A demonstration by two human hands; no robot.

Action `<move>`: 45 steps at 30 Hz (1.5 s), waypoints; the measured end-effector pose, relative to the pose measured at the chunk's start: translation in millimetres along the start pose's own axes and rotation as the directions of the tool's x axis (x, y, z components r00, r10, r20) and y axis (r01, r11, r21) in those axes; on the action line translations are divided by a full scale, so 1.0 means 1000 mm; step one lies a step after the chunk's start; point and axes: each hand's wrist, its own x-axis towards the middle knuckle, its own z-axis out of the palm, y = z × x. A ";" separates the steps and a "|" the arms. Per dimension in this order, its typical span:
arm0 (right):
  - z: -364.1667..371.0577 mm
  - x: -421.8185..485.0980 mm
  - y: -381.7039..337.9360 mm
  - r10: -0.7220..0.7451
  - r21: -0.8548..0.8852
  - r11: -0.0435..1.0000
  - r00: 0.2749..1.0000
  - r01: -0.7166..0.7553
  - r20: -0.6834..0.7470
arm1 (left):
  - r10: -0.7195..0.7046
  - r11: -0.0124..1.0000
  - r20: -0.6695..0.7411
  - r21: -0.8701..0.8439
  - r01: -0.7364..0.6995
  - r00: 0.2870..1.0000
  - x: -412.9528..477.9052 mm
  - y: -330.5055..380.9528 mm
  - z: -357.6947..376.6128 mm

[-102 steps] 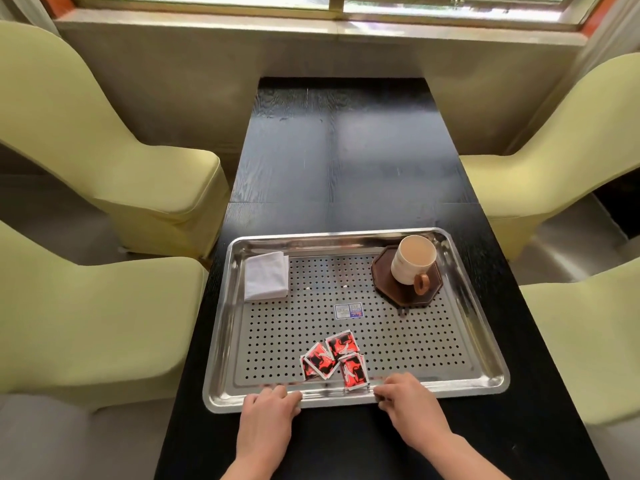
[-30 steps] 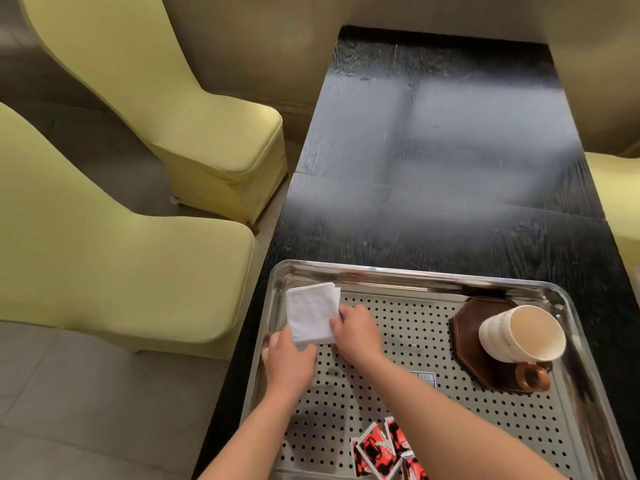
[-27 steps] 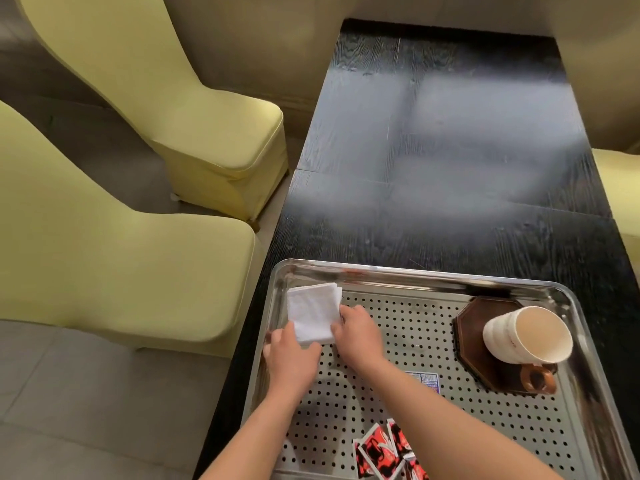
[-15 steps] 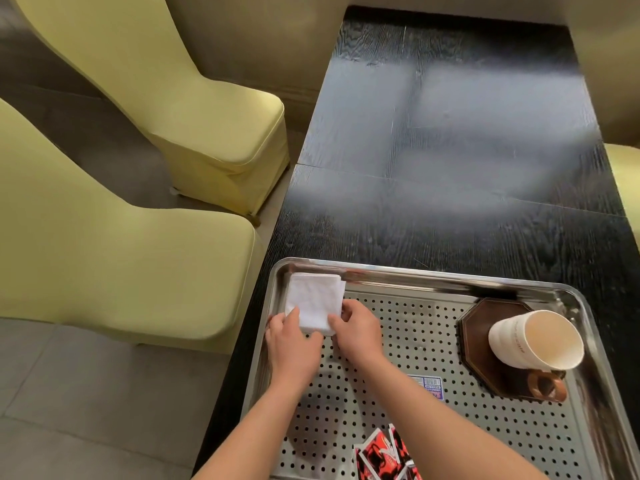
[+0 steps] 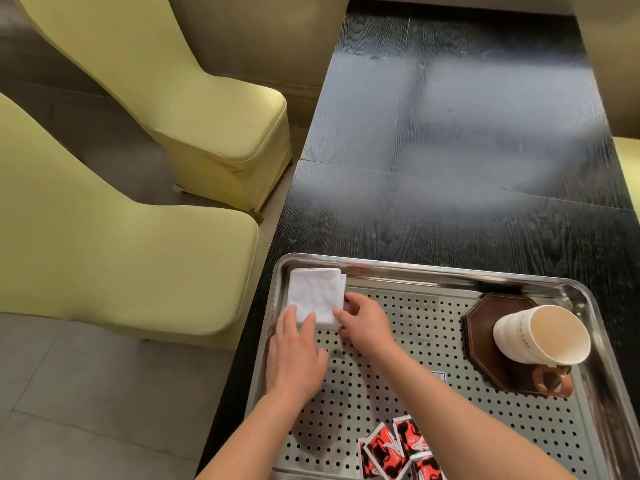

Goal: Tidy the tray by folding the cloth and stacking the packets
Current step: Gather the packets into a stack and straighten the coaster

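**Black table, steel tray: two hands on a white cloth**

Dark wood-grain table (image 5: 450,133) with yellow-green covered chairs (image 5: 207,109) along its left side carries a perforated steel tray (image 5: 415,268). A folded white cloth (image 5: 313,296) lies in the tray's far left corner. The person's left hand (image 5: 294,358) rests flat, fingers straight, with the fingertips on the cloth's near edge. The right hand (image 5: 363,322) pinches the cloth's right edge between thumb and fingers. Red-and-black packets (image 5: 391,448) lie loosely overlapped at the tray's near edge, under the right forearm. A cream cup (image 5: 540,334) stands on a dark octagonal coaster (image 5: 485,317) at the tray's right.
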 end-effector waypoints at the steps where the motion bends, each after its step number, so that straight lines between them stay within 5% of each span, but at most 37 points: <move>1: -0.002 0.000 -0.001 -0.045 -0.065 0.997 0.999 0.044 -0.026 | 0.040 0.999 -0.005 0.032 -0.040 0.999 0.004 -0.001 -0.001; 6: -0.008 -0.005 -0.008 -0.382 -0.554 0.770 0.924 0.315 -0.004 | 0.209 0.964 0.013 0.164 -0.208 0.978 0.032 -0.005 -0.006; 9: -0.008 -0.001 -0.005 -0.405 -0.693 0.613 0.904 0.379 0.135 | 0.224 0.953 0.048 0.200 -0.230 0.973 0.039 -0.009 -0.007; 25: -0.014 0.013 0.002 -0.355 -0.805 0.456 0.907 0.380 0.227 | 0.268 0.921 0.148 0.249 -0.299 0.952 0.013 -0.025 0.008; 32: -0.023 0.008 -0.004 -0.331 -0.723 0.570 0.915 0.390 0.232 | 0.241 0.943 0.224 0.176 -0.283 0.944 0.015 -0.017 -0.007; 39: -0.059 -0.041 0.017 -0.301 -0.560 0.774 0.950 0.296 0.085 | 0.236 0.970 0.053 0.048 -0.238 0.970 -0.003 0.007 -0.014; 45: -0.096 -0.085 0.059 -0.227 -0.488 0.855 0.973 0.177 -0.045 | 0.229 0.970 0.067 -0.100 -0.222 0.971 -0.026 0.039 0.002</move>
